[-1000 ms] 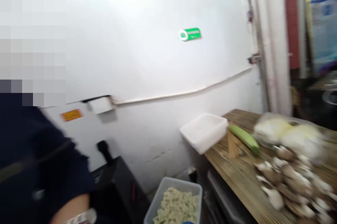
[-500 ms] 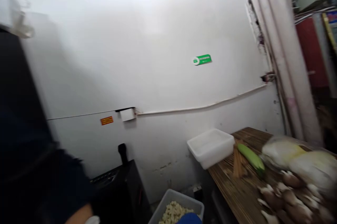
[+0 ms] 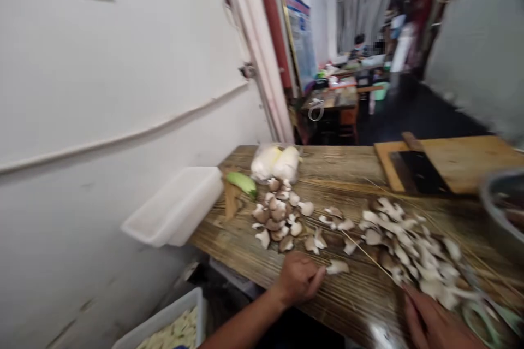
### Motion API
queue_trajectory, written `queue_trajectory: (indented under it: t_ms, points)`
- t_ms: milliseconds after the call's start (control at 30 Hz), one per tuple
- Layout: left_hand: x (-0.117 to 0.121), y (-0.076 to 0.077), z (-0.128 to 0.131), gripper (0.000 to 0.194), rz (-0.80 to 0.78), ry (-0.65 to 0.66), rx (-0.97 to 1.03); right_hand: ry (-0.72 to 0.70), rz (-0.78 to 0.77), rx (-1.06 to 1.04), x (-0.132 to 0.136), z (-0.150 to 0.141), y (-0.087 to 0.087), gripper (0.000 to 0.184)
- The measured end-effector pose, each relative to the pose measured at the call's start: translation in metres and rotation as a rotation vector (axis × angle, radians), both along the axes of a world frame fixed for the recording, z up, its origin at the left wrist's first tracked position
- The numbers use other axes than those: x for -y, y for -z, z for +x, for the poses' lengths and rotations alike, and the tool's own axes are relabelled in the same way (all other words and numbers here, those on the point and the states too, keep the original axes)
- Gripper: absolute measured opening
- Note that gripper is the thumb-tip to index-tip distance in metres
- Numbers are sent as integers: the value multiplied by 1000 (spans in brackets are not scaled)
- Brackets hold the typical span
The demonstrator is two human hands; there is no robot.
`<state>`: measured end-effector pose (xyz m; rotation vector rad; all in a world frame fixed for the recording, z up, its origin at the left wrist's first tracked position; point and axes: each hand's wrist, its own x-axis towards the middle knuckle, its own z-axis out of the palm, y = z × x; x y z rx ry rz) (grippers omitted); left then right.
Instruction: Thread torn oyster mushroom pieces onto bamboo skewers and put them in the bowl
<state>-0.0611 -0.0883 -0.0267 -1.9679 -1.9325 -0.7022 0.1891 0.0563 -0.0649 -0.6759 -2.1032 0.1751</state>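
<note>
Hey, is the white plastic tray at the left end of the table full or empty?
It looks empty: only bare white plastic shows inside the white plastic tray.

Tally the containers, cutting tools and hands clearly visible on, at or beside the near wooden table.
Containers: 3 (white tray, plastic tub, round bowl)
Cutting tools: 2 (dark-bladed knife, green-handled scissors)
Hands: 2 (left hand, right hand)
Total: 7

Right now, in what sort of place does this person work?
It looks like a food preparation corner, perhaps in a small restaurant kitchen: torn mushrooms lie in a pile on a wooden table, and a cutting board with a cleaver is behind them.
</note>
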Motion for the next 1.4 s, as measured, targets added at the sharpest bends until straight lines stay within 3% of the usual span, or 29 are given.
queue_trajectory:
  t_ms: [100,233,333,400,467,567,700,800,867,967,1067,1167,1267,1400]
  points:
    - [4,-9,-2,35,11,87,70,94,87,190,10,3,-17,25]
    - [9,-11,-4,35,43,110,152,268,138,121,13,-1,-34,23]
    - [9,-11,-1,32,75,104,210,420,94,74,11,-1,-39,23]
    - [4,-17,-1,23,91,94,254,437,50,74,9,-1,-40,27]
    - [-7,-30,-4,16,99,71,278,408,2,99,7,-2,-39,31]
    - [-36,-56,-19,24,57,-53,245,389,-75,134,8,-4,-38,34]
    - [-86,-76,-45,26,-233,-255,148,390,-124,85,10,-7,-43,31]
    - [-113,-70,-58,27,-503,-284,99,301,-64,42,6,-16,-59,26]
    - [-123,-62,-63,26,-599,-262,118,222,-38,42,0,-29,-78,24]
    - [-130,-53,-65,21,-578,-271,210,163,-102,108,-10,-58,-108,33]
    - [-133,-50,-64,20,-473,-301,335,60,-252,158,-22,-90,-125,36]
    - [-133,-48,-64,21,-443,-275,382,45,-282,80,-31,-111,-124,33]
    - [-131,-44,-66,21,-473,-257,376,41,-331,6,-33,-113,-118,33]
    - [-130,-41,-66,23,-531,-217,415,-112,-491,62,-23,-104,-113,31]
